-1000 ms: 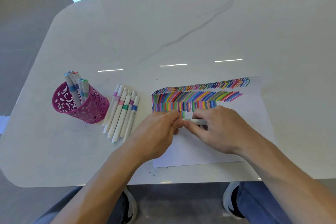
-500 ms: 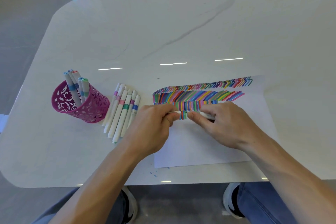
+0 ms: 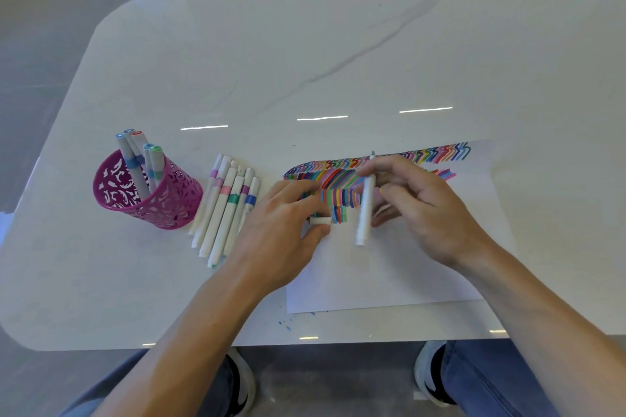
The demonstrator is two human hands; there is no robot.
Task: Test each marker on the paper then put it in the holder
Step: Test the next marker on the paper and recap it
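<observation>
My right hand [image 3: 423, 206] grips an uncapped white marker [image 3: 366, 210], its tip pointing away from me over the paper's coloured strokes. My left hand [image 3: 281, 230] pinches the white cap [image 3: 320, 220] between thumb and fingers, low on the paper's left side. The white paper [image 3: 389, 267] carries rows of multicoloured strokes along its top. Several capped white markers [image 3: 227, 210] lie side by side on the table left of the paper. A pink perforated holder [image 3: 149, 200] further left has several markers standing in it.
The white marble table [image 3: 338, 61] has rounded corners and its front edge is close to my knees. Small ink specks [image 3: 284, 323] mark the table below the paper's left corner. Grey floor surrounds the table.
My hands have pulled apart: the cap has come off the marker and stays in my left hand, while my right hand has swung the marker round so it points away from me.
</observation>
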